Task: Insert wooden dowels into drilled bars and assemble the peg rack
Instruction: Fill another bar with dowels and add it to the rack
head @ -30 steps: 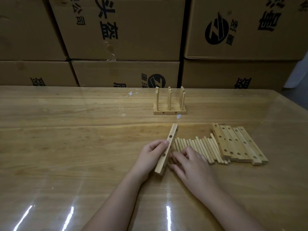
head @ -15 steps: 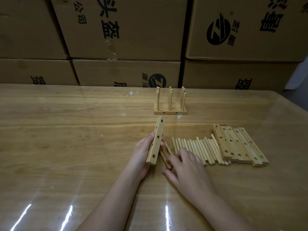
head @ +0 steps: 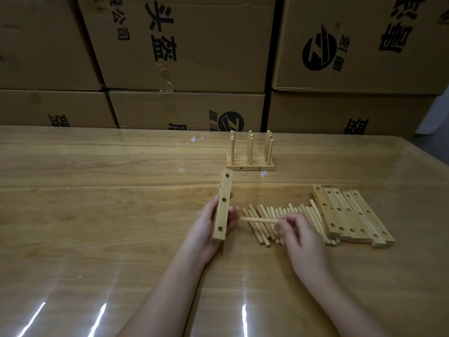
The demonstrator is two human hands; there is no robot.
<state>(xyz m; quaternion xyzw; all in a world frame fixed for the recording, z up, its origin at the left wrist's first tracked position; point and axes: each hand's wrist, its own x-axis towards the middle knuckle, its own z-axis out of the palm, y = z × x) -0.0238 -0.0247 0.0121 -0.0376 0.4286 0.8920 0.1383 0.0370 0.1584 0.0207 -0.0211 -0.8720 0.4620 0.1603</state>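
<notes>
"Over the desk, near its middle, what are you holding?"

"My left grip is wrapped round one drilled bar. The bar is lifted clear and stood nearly on end, with its three holes turned toward me. My right grip pinches a single dowel by one end. It lies level, with its free tip near the bar's right edge and in no hole yet."

"And the other parts?"

"The loose dowels lie in a row just beneath my right grip. The spare bars are packed side by side against the row's right end. One finished rack stands farther back, well apart."

"What could spoil it from here?"

"As I judge it, the tip has to meet a hole squarely. It seems to point between the middle and lowest holes, so pushing without lining it up would make it skid across the face. I'm holding the dowel by its far end, so the tip can wander. If it goes in tilted it could jam or sit crooked. Nothing braces the bar but my fingers, so a hard shove could twist it loose. My right wrist also hangs over the loose dowels, and a careless sweep would send them rolling across this glossy top."
</notes>
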